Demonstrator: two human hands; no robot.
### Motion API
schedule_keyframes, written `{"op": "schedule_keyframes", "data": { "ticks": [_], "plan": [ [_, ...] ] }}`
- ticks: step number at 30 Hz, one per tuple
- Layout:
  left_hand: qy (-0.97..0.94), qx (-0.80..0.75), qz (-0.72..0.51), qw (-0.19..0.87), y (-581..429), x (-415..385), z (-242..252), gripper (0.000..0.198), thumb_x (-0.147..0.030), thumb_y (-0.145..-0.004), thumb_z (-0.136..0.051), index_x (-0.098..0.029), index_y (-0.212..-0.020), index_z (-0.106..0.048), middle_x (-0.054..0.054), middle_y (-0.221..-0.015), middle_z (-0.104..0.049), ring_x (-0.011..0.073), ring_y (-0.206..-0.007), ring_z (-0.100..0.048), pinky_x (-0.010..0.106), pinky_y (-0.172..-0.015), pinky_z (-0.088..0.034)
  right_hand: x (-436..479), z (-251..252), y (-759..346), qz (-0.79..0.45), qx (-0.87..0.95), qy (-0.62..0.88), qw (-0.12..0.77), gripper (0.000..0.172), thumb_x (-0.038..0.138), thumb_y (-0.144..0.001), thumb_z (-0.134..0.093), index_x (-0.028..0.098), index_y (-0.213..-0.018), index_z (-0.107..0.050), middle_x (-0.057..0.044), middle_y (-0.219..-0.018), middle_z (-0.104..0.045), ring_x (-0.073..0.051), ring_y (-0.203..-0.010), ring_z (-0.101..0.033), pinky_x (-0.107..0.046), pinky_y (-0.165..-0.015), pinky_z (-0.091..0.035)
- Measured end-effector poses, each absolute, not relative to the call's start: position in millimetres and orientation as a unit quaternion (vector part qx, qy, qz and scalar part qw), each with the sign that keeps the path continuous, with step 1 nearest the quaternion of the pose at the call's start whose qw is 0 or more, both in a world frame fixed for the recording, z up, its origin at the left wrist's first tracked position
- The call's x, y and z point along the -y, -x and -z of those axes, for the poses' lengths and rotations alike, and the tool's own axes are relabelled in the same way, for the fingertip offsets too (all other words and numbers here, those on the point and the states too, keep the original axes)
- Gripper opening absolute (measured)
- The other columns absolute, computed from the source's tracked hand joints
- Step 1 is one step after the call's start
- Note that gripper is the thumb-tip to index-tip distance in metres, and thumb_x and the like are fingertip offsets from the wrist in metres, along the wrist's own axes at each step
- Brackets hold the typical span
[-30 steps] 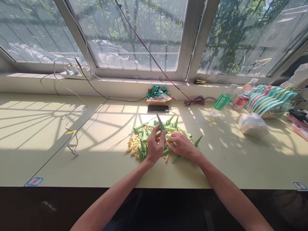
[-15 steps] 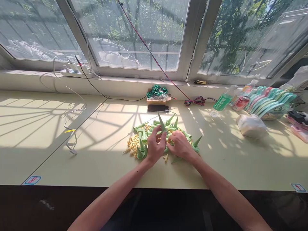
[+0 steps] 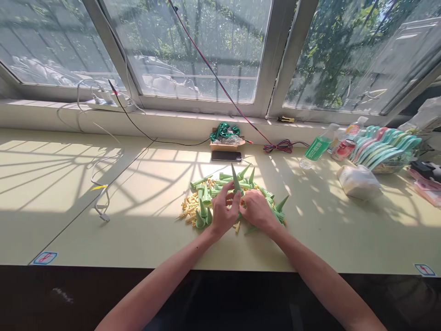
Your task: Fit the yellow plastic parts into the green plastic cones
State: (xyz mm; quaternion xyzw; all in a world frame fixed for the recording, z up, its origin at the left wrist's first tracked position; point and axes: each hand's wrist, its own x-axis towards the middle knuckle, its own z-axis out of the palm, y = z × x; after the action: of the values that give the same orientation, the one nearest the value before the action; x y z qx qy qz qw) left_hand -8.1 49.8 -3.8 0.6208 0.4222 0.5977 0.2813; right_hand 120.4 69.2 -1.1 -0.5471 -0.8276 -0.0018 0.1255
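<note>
Tipped more upright than a second ago, the green cone [image 3: 235,178] has shifted rightward with the left hand [image 3: 223,212], and the right hand [image 3: 257,209] is now closer to it. Left thumb and fingers pinch the cone just on the near side of the black phone [image 3: 226,156]; the right fingers are curled (whether around anything, I cannot tell). Nearer than the phone, more green cones [image 3: 206,196] and yellow pieces [image 3: 188,208] lie heaped about both hands.
</note>
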Motion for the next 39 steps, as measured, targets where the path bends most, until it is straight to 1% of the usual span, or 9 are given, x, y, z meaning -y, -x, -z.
{"op": "schedule_keyframes", "data": {
  "ticks": [6, 11, 19, 25, 29, 31, 33, 36, 39],
  "plan": [
    [-0.689, -0.378, -0.588, 0.191, 8, -49, 10, 0.031, -0.024, -0.095, -0.054, -0.019, -0.125, -0.055, 0.009, -0.102, -0.07, 0.0147, -0.078, -0.07, 0.023, -0.06, -0.06, -69, -1, -117, -0.023, 0.819, 0.558, 0.129, 0.017, 0.022, -0.089, -0.058, 0.016, -0.079, -0.071, -0.007, -0.074, -0.063, -0.02, -0.073, -0.053, -0.031, -0.072, -0.034],
    [-0.717, -0.36, -0.577, 0.155, 8, -50, 13, 0.032, -0.022, -0.095, -0.054, -0.019, -0.127, -0.054, 0.009, -0.103, -0.069, 0.0128, -0.075, -0.068, 0.022, -0.06, -0.06, -67, -1, -116, -0.041, 0.813, 0.559, 0.159, 0.019, 0.019, -0.089, -0.056, 0.017, -0.075, -0.069, -0.005, -0.068, -0.061, -0.018, -0.069, -0.05, -0.03, -0.069, -0.032],
    [-0.71, -0.369, -0.577, 0.163, 9, -51, 13, 0.031, -0.021, -0.095, -0.054, -0.018, -0.126, -0.054, 0.009, -0.102, -0.069, 0.0123, -0.074, -0.067, 0.021, -0.059, -0.06, -68, 5, -118, -0.056, 0.81, 0.555, 0.183, 0.017, 0.021, -0.088, -0.056, 0.016, -0.079, -0.069, -0.005, -0.07, -0.061, -0.018, -0.071, -0.05, -0.03, -0.072, -0.033],
    [-0.688, -0.379, -0.583, 0.207, 9, -52, 11, 0.03, -0.025, -0.096, -0.054, -0.018, -0.125, -0.055, 0.01, -0.104, -0.071, 0.0155, -0.079, -0.071, 0.022, -0.058, -0.06, -69, 5, -120, -0.06, 0.809, 0.549, 0.202, 0.014, 0.019, -0.086, -0.057, 0.017, -0.075, -0.066, -0.004, -0.074, -0.061, -0.018, -0.073, -0.052, -0.029, -0.074, -0.036],
    [-0.669, -0.384, -0.582, 0.257, 8, -51, 8, 0.032, -0.029, -0.096, -0.054, -0.019, -0.126, -0.054, 0.01, -0.104, -0.071, 0.0179, -0.084, -0.072, 0.024, -0.06, -0.06, -71, 5, -125, -0.048, 0.79, 0.549, 0.269, 0.017, 0.016, -0.083, -0.058, 0.017, -0.066, -0.059, -0.002, -0.068, -0.055, -0.017, -0.068, -0.049, -0.029, -0.072, -0.038],
    [-0.647, -0.388, -0.586, 0.295, 8, -50, 6, 0.032, -0.033, -0.096, -0.054, -0.019, -0.124, -0.055, 0.009, -0.102, -0.07, 0.0166, -0.078, -0.071, 0.023, -0.055, -0.057, -73, 4, -129, -0.058, 0.776, 0.536, 0.327, 0.014, 0.015, -0.082, -0.057, 0.017, -0.069, -0.059, -0.001, -0.068, -0.053, -0.016, -0.067, -0.049, -0.027, -0.067, -0.039],
    [-0.617, -0.39, -0.593, 0.34, 8, -51, 4, 0.032, -0.037, -0.095, -0.054, -0.02, -0.123, -0.056, 0.008, -0.099, -0.069, 0.0127, -0.064, -0.066, 0.021, -0.047, -0.052, -74, 2, -132, -0.072, 0.756, 0.519, 0.391, 0.011, 0.018, -0.085, -0.056, 0.017, -0.075, -0.061, 0.0, -0.07, -0.053, -0.015, -0.065, -0.05, -0.026, -0.064, -0.04],
    [-0.578, -0.385, -0.595, 0.404, 8, -52, 2, 0.036, -0.041, -0.096, -0.052, -0.018, -0.125, -0.055, 0.004, -0.082, -0.066, 0.0082, -0.048, -0.053, 0.02, -0.038, -0.043, -74, -2, -136, -0.093, 0.729, 0.491, 0.468, 0.013, 0.025, -0.091, -0.055, 0.018, -0.082, -0.062, 0.0, -0.073, -0.056, -0.014, -0.065, -0.052, -0.026, -0.064, -0.043],
    [-0.555, -0.38, -0.586, 0.451, 8, -53, 1, 0.039, -0.043, -0.098, -0.049, -0.018, -0.128, -0.054, -0.001, -0.062, -0.056, 0.0093, -0.043, -0.047, 0.021, -0.036, -0.038, -71, -8, -136, -0.11, 0.708, 0.46, 0.525, 0.014, 0.029, -0.093, -0.056, 0.019, -0.086, -0.062, -0.001, -0.076, -0.061, -0.015, -0.069, -0.057, -0.027, -0.068, -0.047]
  ]
}}
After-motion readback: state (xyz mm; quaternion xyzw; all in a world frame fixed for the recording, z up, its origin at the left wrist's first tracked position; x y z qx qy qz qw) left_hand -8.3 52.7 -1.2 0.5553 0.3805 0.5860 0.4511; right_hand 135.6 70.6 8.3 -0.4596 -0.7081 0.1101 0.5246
